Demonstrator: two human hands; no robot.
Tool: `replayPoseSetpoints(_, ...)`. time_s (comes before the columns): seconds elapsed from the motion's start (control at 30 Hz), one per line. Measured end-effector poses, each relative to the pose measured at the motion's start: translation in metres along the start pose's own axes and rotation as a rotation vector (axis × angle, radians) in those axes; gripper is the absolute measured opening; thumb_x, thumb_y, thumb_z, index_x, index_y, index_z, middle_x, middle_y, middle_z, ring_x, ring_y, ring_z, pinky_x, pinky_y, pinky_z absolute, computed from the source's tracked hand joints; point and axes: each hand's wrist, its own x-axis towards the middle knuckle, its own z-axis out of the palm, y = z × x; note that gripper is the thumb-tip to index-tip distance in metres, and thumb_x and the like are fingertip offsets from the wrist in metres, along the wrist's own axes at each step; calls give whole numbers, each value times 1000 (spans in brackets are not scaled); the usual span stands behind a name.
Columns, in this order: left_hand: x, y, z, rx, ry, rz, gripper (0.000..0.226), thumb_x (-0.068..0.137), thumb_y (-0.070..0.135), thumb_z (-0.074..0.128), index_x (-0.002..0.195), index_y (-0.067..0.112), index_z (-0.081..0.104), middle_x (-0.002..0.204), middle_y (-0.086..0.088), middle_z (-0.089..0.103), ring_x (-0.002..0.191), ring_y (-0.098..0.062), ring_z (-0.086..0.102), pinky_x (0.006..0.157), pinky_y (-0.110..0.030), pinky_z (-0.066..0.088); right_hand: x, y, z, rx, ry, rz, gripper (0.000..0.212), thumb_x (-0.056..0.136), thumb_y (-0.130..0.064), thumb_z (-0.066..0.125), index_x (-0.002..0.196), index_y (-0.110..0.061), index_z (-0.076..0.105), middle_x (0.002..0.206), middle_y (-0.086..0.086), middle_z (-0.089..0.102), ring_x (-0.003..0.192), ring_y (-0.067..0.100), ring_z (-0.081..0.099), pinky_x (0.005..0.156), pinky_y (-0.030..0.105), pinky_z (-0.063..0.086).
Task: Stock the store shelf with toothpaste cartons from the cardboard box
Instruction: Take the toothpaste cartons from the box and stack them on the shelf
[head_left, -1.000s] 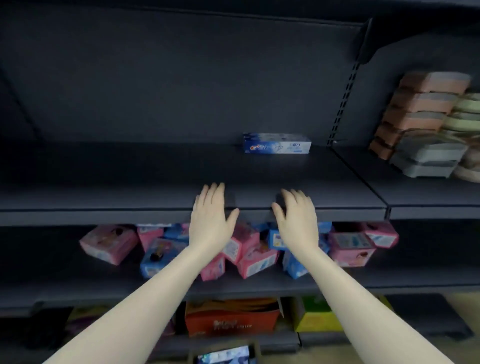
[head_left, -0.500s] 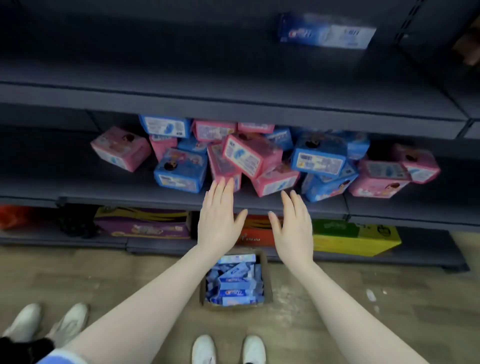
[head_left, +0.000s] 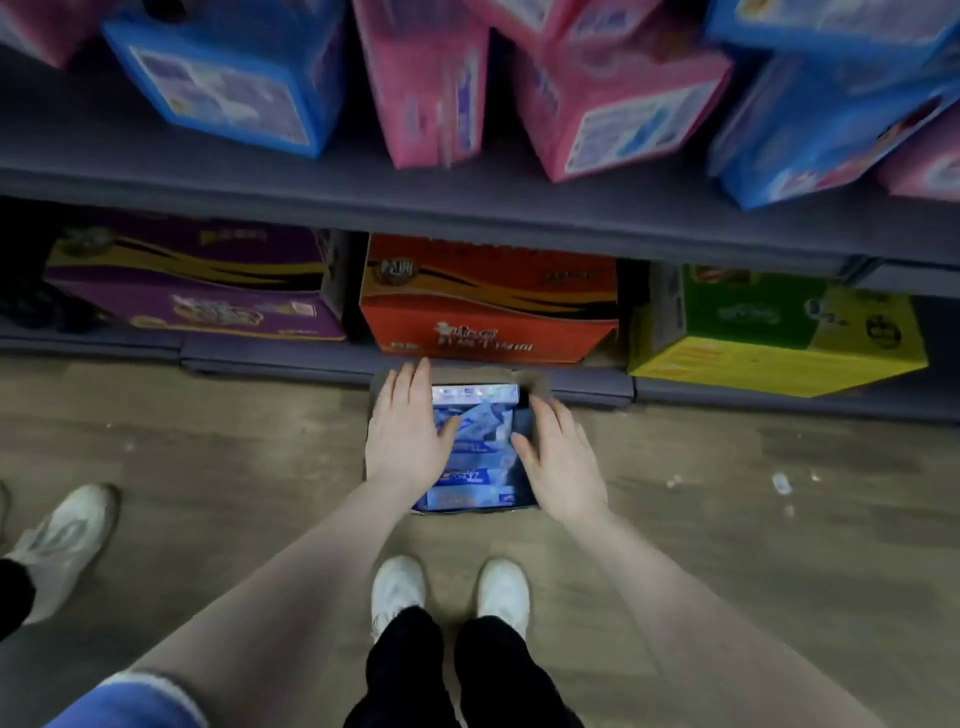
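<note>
wooden floor (head_left: 208, 467) under grey shelving (head_left: 467, 208)

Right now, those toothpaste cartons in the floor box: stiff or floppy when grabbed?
Probably stiff: the toothpaste cartons look like flat-sided printed card. Likely light and slim, so easy to pinch. Glossy faces may be slippery. They lie jumbled in the cardboard box, so neighbours may shift.

Place: a shop aisle, seen looking down.
Shelving: long dark metal shelf (head_left: 467, 202) tiers, one above another.
Stock: pink and blue retail boxes (head_left: 613, 104) heaped on the upper tier; purple case (head_left: 192, 291), orange case (head_left: 488, 306), green-yellow case (head_left: 779, 332) below.
Floor: wood-look floor (head_left: 208, 457).
</note>
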Motion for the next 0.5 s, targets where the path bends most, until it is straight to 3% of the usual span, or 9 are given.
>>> replayPoseSetpoints(0.2,17,-58,99,71,-159,-72,79,91,43,52,149,12,10,156,-7,15,145,-23,9,117,-31,11,38,44,100,19,-116,32,55,96,-29,46,144,-10,28,151,11,27,137,27,29,110,33,24)
replayPoseSetpoints(0.33,24,-84,146,139,-356,-121,96,85,53,57,150,13,-1,157,-9,9,145,-25,6,118,-34,9,59,60,142,22,-223,104,65,94,-33,51,147,-14,19,152,12,20,140,27,21,112,35,23)
replayPoseSetpoints(0.5,31,-101,176,33,-558,-236,121,68,56,73,148,26,-13,153,-13,11,139,-31,21,113,-43,25,83,75,167,16,-362,227,90,84,-41,64,149,-17,7,155,13,8,142,31,16,113,38,21)
